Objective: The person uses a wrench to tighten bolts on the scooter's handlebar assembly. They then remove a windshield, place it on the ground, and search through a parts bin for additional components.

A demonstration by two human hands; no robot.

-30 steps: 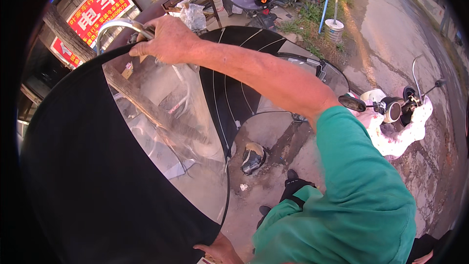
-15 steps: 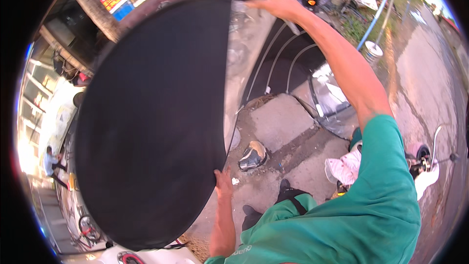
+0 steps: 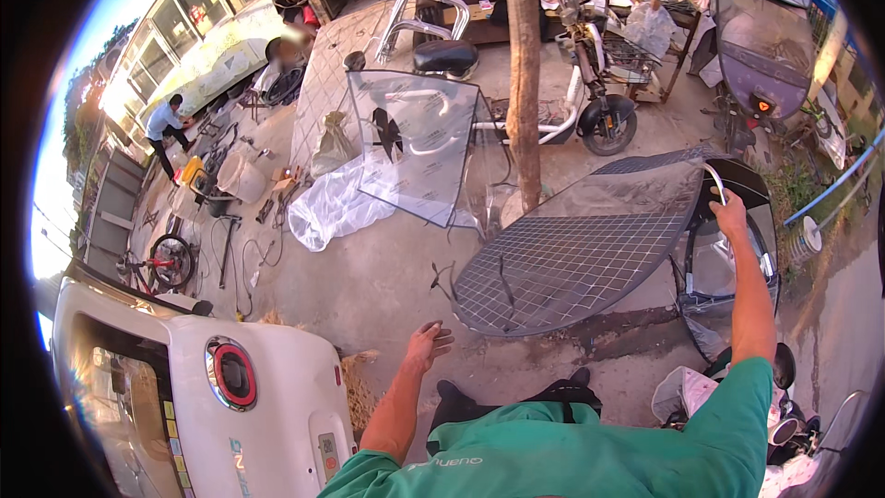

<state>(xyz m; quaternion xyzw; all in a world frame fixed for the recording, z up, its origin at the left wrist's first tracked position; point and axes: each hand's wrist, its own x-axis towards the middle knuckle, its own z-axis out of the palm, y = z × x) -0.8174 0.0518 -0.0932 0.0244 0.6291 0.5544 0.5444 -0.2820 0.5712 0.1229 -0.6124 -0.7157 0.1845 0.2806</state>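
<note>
My right hand (image 3: 728,212) is closed round a pale curved tube on the upper edge of a large rain canopy (image 3: 572,267). The canopy has a rounded, dark panel with a white grid pattern, clear plastic parts and a black rim, and it hangs tilted in front of me on the right. Thin straps dangle from its left end. My left hand (image 3: 430,343) is held out low, apart from the canopy, with fingers loosely spread and nothing in them. A clear sheet with a dark border (image 3: 415,138) stands beyond the canopy.
A wooden post (image 3: 522,65) rises behind the canopy, beside a white electric scooter (image 3: 590,74). At near left is a white vehicle (image 3: 267,378). Crumpled plastic (image 3: 336,198), a bucket (image 3: 241,177) and tools lie farther left, where another person (image 3: 168,129) bends over.
The canopy's black panel, earlier upright between both hands, has swung to the right and now shows its grid pattern. My left hand has let go. The view has turned left.
</note>
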